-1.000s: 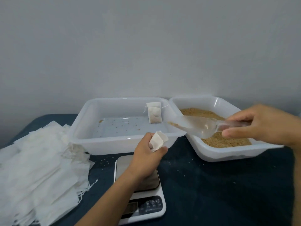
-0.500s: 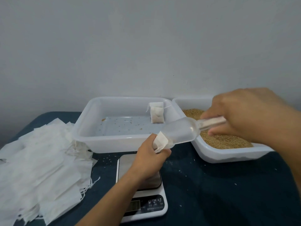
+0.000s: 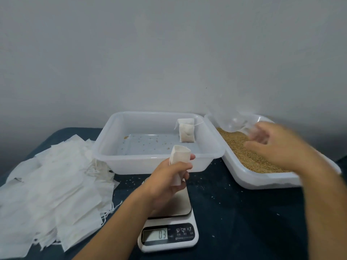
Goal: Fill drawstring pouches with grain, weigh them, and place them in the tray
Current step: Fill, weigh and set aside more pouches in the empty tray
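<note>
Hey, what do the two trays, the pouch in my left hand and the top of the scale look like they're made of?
Both trays, the pouch tray and the grain tray: likely translucent white plastic, smooth, with rounded molded rims. The pouch gripped by the left hand: thin white nonwoven fabric or filter paper, matte and creased. The scale platform: apparently brushed metal with a dull sheen.

The scoop (image 3: 231, 121) is no longer at the pouch (image 3: 179, 157) mouth; the right hand (image 3: 277, 145) has swung it back over the grain (image 3: 244, 152), blurred with motion. The left hand (image 3: 169, 179) now holds the pouch more upright above the scale (image 3: 169, 231).
</note>
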`<action>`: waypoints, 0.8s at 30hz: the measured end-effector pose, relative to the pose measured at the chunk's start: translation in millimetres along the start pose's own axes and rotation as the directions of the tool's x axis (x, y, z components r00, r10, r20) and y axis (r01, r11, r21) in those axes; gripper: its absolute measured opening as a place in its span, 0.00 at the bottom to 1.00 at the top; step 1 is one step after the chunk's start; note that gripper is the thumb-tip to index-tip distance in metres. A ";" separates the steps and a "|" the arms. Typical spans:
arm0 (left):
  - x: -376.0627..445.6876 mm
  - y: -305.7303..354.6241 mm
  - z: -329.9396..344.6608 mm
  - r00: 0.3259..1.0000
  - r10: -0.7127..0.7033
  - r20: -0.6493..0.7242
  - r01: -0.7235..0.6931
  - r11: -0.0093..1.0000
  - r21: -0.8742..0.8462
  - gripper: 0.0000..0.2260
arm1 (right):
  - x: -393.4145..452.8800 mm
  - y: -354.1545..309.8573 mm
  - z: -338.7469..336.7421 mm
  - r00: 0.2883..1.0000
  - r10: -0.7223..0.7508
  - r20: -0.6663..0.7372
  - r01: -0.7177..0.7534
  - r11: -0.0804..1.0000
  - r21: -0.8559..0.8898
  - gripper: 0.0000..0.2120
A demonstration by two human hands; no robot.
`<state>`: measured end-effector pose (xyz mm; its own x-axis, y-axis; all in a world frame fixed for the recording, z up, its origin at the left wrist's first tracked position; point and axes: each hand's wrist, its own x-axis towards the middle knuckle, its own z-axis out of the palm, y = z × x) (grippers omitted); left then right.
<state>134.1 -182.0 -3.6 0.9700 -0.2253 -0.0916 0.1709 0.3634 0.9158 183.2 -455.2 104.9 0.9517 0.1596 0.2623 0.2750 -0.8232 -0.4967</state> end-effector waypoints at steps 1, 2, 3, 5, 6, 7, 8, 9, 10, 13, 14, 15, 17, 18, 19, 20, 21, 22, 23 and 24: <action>-2.5 2.4 -4.3 0.999 -0.019 0.049 0.021 0.998 -0.052 0.15 | 0.4 -3.5 20.3 0.999 -0.001 0.043 -0.006 0.988 0.157 0.08; -4.7 3.9 -8.7 0.995 -0.032 0.092 0.040 0.995 -0.093 0.17 | 0.0 -11.6 39.9 0.993 -0.033 0.112 -0.004 0.952 0.307 0.07; -6.9 4.9 -12.3 0.991 -0.042 0.129 0.057 0.991 -0.118 0.17 | -1.2 -21.9 58.3 0.977 -0.095 0.191 0.002 0.900 0.435 0.08; -11.5 5.0 -18.0 0.982 -0.054 0.183 0.079 0.988 -0.133 0.17 | -3.7 -41.2 89.4 0.928 -0.226 0.296 0.003 0.799 0.602 0.09; -13.1 4.2 -20.5 0.977 -0.055 0.207 0.082 0.989 -0.126 0.17 | -4.6 -49.0 101.9 0.913 -0.267 0.309 0.002 0.759 0.651 0.10; -14.5 3.3 -23.1 0.971 -0.052 0.235 0.080 0.990 -0.113 0.16 | -4.9 -55.1 112.3 0.905 -0.296 0.306 0.007 0.728 0.685 0.11; -15.6 2.1 -25.6 0.963 -0.049 0.267 0.079 0.992 -0.102 0.16 | -5.6 -60.3 119.8 0.901 -0.315 0.299 0.013 0.707 0.707 0.12; -16.5 1.0 -28.3 0.954 -0.050 0.297 0.082 0.992 -0.096 0.14 | -6.0 -63.4 125.1 0.900 -0.328 0.288 0.022 0.693 0.721 0.12; -17.5 0.3 -31.5 0.946 -0.051 0.319 0.087 0.991 -0.099 0.14 | -7.1 -65.9 127.9 0.902 -0.337 0.270 0.035 0.680 0.732 0.12; -19.0 -1.4 -40.7 0.953 -0.025 0.303 0.044 0.997 -0.057 0.21 | -10.1 -67.0 130.3 0.931 -0.326 0.163 0.082 0.623 0.778 0.13; -18.5 -3.4 -43.3 0.969 0.017 0.247 -0.021 1.000 0.013 0.24 | -11.5 -67.0 130.1 0.944 -0.308 0.120 0.095 0.600 0.795 0.13; -17.7 -5.4 -45.5 0.982 0.089 0.167 -0.108 0.988 0.106 0.25 | -12.9 -66.3 131.1 0.953 -0.293 0.078 0.115 0.587 0.801 0.14; -16.5 -8.1 -47.6 0.961 0.276 0.023 -0.270 0.916 0.296 0.21 | -15.6 -65.9 134.8 0.963 -0.267 0.017 0.157 0.616 0.772 0.15; -15.6 -8.2 -47.9 0.938 0.347 -0.019 -0.319 0.882 0.347 0.18 | -16.6 -66.3 137.1 0.967 -0.254 -0.003 0.170 0.640 0.749 0.15; -15.3 -8.2 -48.1 0.919 0.391 -0.053 -0.346 0.863 0.367 0.16 | -16.9 -65.8 139.7 0.971 -0.239 -0.020 0.177 0.659 0.731 0.15; -15.8 -7.6 -47.7 0.905 0.416 -0.088 -0.356 0.854 0.380 0.15 | -17.5 -65.7 141.1 0.974 -0.222 -0.034 0.178 0.667 0.723 0.15; -16.6 -6.8 -46.6 0.896 0.429 -0.116 -0.357 0.850 0.387 0.15 | -17.1 -64.0 143.2 0.975 -0.219 -0.044 0.181 0.659 0.730 0.14; -17.4 -6.6 -45.7 0.891 0.434 -0.135 -0.356 0.851 0.387 0.14 | -17.2 -63.5 144.1 0.974 -0.224 -0.040 0.175 0.628 0.758 0.13; -18.2 -6.8 -44.7 0.891 0.430 -0.147 -0.352 0.857 0.377 0.13 | -17.3 -62.1 145.5 0.972 -0.234 -0.024 0.162 0.592 0.789 0.11; -18.6 -7.3 -43.4 0.894 0.419 -0.158 -0.343 0.867 0.361 0.13 | -18.4 -62.1 146.0 0.971 -0.239 -0.005 0.144 0.569 0.810 0.10</action>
<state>122.3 -141.2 -25.5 0.9663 0.0934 0.2399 -0.2465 0.0664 0.9669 168.6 -327.5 10.1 0.8579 0.3485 0.3777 0.4042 -0.0038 -0.9147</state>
